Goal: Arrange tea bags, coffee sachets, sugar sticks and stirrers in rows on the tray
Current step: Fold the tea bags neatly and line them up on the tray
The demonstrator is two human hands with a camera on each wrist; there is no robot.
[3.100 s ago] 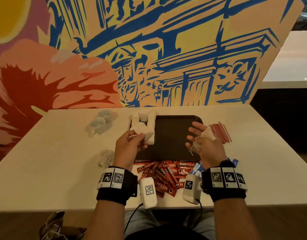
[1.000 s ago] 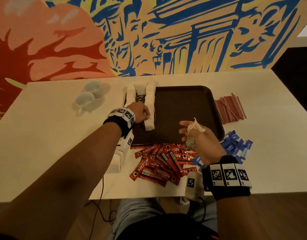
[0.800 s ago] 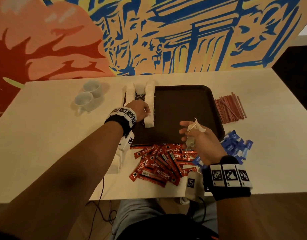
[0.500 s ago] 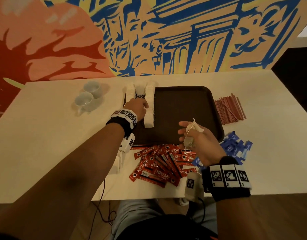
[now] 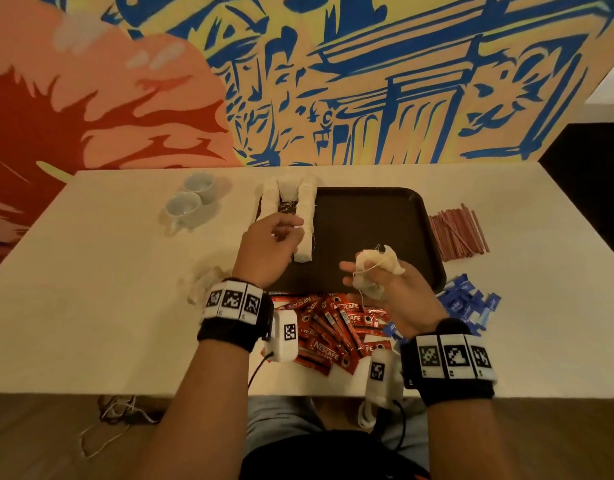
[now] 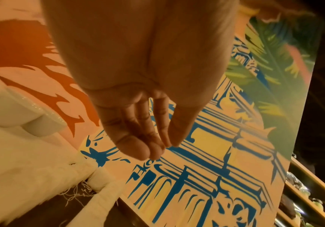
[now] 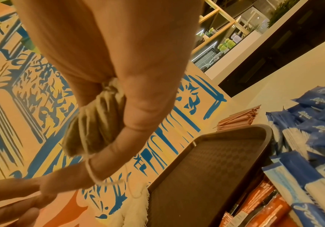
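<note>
A dark brown tray lies mid-table, with white tea bags in rows at its left end. My left hand hovers over that end with loosely bent fingers and holds nothing; the left wrist view shows its fingertips bare above the tea bags. Over the tray's near edge, my right hand grips a bunch of tea bags with strings dangling. The bunch sits between thumb and fingers. Red coffee sachets lie heaped in front of the tray.
Blue sugar sticks are piled right of the sachets, and red-brown stirrers lie right of the tray. Two white cups stand at the far left. Loose tea bags lie on the table beside my left wrist.
My left hand has let go of the tea bag row and drawn back a little towards me, with nothing in it. The right hand still holds its bunch in about the same place.
</note>
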